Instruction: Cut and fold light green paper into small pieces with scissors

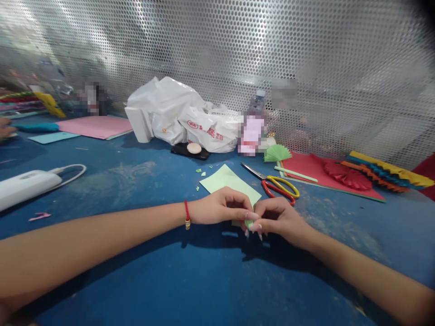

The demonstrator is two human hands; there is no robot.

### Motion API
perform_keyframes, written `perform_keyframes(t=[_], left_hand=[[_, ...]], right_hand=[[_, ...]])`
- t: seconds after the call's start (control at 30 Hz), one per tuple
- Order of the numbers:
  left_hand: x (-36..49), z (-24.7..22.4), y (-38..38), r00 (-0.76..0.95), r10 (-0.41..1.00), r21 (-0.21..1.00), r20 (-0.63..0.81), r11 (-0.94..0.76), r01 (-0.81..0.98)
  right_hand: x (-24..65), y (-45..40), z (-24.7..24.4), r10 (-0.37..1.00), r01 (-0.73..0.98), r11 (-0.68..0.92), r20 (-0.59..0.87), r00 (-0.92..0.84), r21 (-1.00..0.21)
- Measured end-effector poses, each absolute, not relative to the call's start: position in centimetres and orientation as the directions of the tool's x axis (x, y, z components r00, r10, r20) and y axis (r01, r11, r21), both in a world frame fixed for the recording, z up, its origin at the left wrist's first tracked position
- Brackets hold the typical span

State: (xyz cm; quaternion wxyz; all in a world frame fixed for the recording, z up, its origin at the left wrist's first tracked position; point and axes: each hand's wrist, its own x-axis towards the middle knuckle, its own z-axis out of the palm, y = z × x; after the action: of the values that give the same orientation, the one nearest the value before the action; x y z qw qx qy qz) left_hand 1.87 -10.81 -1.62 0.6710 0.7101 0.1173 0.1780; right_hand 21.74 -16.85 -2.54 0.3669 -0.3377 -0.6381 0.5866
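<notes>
Fingertips of both hands meet over the blue table. My left hand [224,209], with a red bracelet at the wrist, pinches a small piece of light green paper [249,223]. My right hand [283,221] pinches the same piece from the other side; most of it is hidden by the fingers. Just beyond the hands lies a flat light green sheet [226,180], partly covered by my left hand. Scissors [272,181] with red and yellow handles rest right of the sheet, and a few green scraps [203,174] lie to its left.
White plastic bags [207,129] stand at the back, behind a black phone-like slab [190,151]. Right are a green paper fan [277,153], red sheets [306,165] and pleated strips [384,170]. A white device [30,185] with a cable, pink paper [93,127] and another person's hand [6,128] are left.
</notes>
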Motion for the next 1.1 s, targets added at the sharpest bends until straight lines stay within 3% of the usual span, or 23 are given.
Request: perform_keyframes(t=[0.23,0.4,0.57,0.73,1.1], left_hand=[[2.2,-1.8,-10.7,0.789,0.592,0.985,0.165,-0.132,-0.107],[2.1,-1.9,-11.1,0.749,0.62,0.923,0.233,-0.384,0.031],[1.8,-1.6,-11.6,0.751,0.59,0.836,0.296,-0.54,0.095],[1.9,-1.3,-11.7,0.683,0.683,0.876,0.259,-0.464,0.131],[1.9,-1.2,-11.1,0.777,0.594,0.907,0.208,-0.415,0.075]], right_hand=[[22.0,-16.3,-3.2,0.949,-0.054,0.194,0.202,-0.241,-0.979],[21.9,-15.8,-3.1,0.981,-0.034,0.181,0.183,-0.067,-0.983],[21.7,-15.7,-2.9,0.981,0.03,0.185,0.183,-0.057,-0.982],[21.8,-15.9,-2.7,0.971,0.137,0.226,0.212,-0.108,-0.964],[21.6,-15.9,-2.8,0.956,0.137,0.255,0.228,-0.185,-0.957]])
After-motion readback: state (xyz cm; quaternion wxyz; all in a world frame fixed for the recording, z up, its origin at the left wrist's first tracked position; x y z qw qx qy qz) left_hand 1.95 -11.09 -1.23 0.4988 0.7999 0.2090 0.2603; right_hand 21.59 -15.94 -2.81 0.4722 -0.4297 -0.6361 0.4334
